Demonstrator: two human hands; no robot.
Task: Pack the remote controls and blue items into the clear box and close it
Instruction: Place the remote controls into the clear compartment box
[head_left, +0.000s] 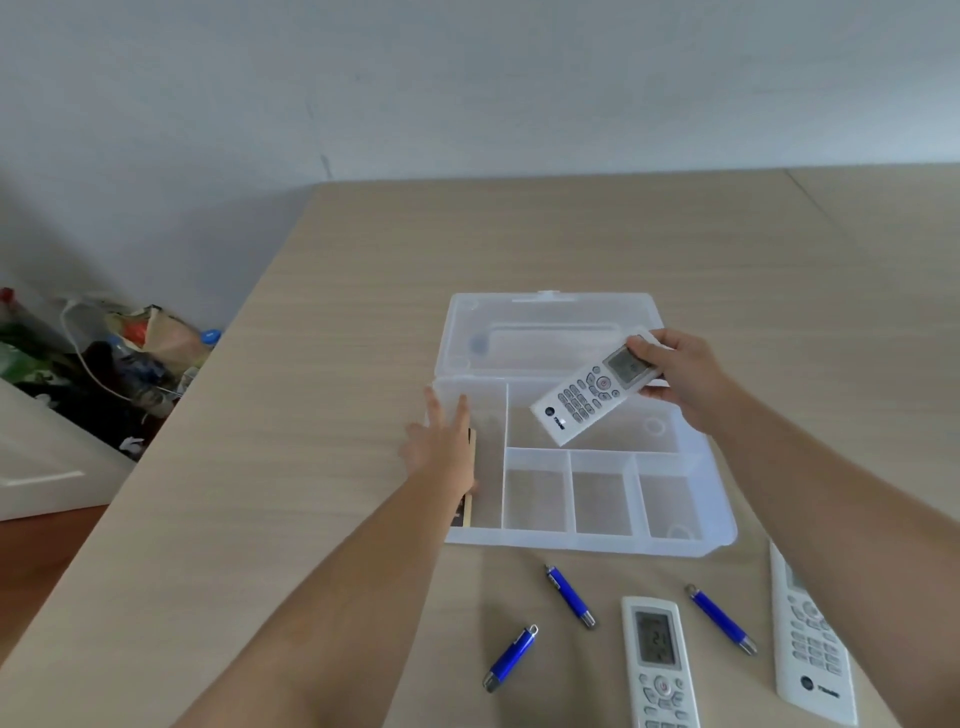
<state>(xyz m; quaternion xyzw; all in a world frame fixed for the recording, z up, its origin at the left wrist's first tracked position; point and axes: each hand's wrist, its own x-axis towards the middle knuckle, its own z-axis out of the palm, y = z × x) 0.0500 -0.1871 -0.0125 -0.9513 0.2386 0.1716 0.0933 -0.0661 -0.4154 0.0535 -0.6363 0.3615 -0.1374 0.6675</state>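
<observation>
The clear box (722, 540) lies open on the table, its lid (550, 322) folded back flat. My right hand (680, 379) grips a white remote (587, 400) by its display end and holds it tilted above the box's large rear compartment. My left hand (441, 447) rests with fingers spread on the box's left compartment, partly covering a dark, tan-edged object (466, 512) there. In front of the box lie two more white remotes (660, 665) (810, 649) and three blue pen-like items (570, 596) (511, 659) (722, 619).
The wooden table (311, 415) ends at the left, where a heap of bags and bottles (130, 353) sits on the floor beside a white cabinet (41, 467). A grey wall stands behind.
</observation>
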